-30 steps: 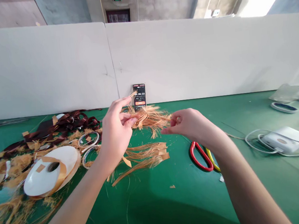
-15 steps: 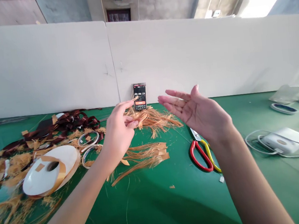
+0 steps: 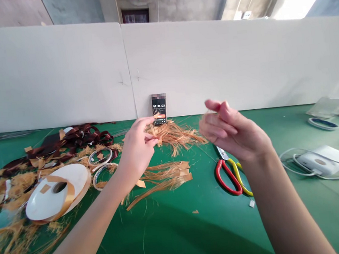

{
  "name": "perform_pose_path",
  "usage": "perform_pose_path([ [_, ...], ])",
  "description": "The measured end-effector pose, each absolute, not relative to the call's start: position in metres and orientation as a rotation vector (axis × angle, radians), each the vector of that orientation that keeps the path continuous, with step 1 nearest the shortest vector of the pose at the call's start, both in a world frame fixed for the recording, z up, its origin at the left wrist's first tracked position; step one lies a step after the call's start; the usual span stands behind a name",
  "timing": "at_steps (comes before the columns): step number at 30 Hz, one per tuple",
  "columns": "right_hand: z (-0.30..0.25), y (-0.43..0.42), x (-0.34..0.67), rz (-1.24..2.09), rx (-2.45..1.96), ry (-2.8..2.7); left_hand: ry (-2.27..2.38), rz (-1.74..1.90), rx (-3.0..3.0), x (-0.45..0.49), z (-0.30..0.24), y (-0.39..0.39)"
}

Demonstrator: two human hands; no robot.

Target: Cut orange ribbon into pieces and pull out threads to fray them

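My left hand (image 3: 136, 148) pinches the near side of a tuft of frayed tan fibres (image 3: 175, 136) lying on the green mat (image 3: 181, 235). My right hand (image 3: 233, 130) hangs in the air to the right of the tuft, its fingertips bunched together. Nothing clearly shows between them. Below that hand lie scissors with red and yellow handles (image 3: 229, 177). More frayed tan strips (image 3: 165, 176) lie just below my left hand, and a white spool of tan tape (image 3: 57, 193) sits further left.
A phone showing a timer (image 3: 159, 109) stands against the white partition (image 3: 211, 62). Dark brown ribbon (image 3: 76, 138), clear rings (image 3: 100, 156) and loose fibres spread left. A white device with cable (image 3: 320, 161) and a plastic sheet (image 3: 333, 99) lie right.
My right hand has gone from low over the tuft to raised, then from spread fingers to bunched fingertips, moving right. My left hand stays at the tuft. The scissors' blade now shows.
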State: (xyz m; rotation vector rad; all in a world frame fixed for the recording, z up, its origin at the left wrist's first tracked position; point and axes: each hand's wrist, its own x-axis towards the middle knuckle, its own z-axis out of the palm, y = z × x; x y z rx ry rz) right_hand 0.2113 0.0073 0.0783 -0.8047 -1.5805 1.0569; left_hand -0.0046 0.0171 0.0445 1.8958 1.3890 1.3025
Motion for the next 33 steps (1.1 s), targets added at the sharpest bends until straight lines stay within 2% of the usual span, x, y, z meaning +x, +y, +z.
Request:
perform_pose_path([
  [4,0.072,0.015,0.205,0.626,-0.853,-1.649,1.385,1.177,1.898,-0.002,0.044,0.016],
  [9,0.058,0.025,0.202,-0.037,-1.046,-1.836,1.367,1.186,1.919,-0.002,0.043,0.016],
  [12,0.055,0.025,0.198,-0.218,-1.111,-1.778,1.349,1.165,1.913,-0.002,0.044,0.016],
  [14,0.057,0.022,0.194,-0.086,-1.114,-1.666,1.325,1.148,1.896,-0.002,0.044,0.016],
  [19,0.071,0.016,0.193,0.682,-0.866,-1.384,1.381,1.049,1.845,-0.001,0.044,0.016],
  [22,0.078,0.012,0.196,0.965,-0.895,-1.417,1.428,1.027,1.843,0.0,0.045,0.016],
  [26,0.082,0.005,0.199,1.219,-1.251,-1.521,1.507,1.128,1.872,-0.001,0.043,0.018],
  [29,0.084,0.002,0.2,1.275,-1.559,-1.673,1.493,1.215,1.891,-0.004,0.039,0.021],
  [33,0.087,0.003,0.209,1.417,-1.455,-2.112,1.45,1.269,1.923,-0.007,0.034,0.025],
])
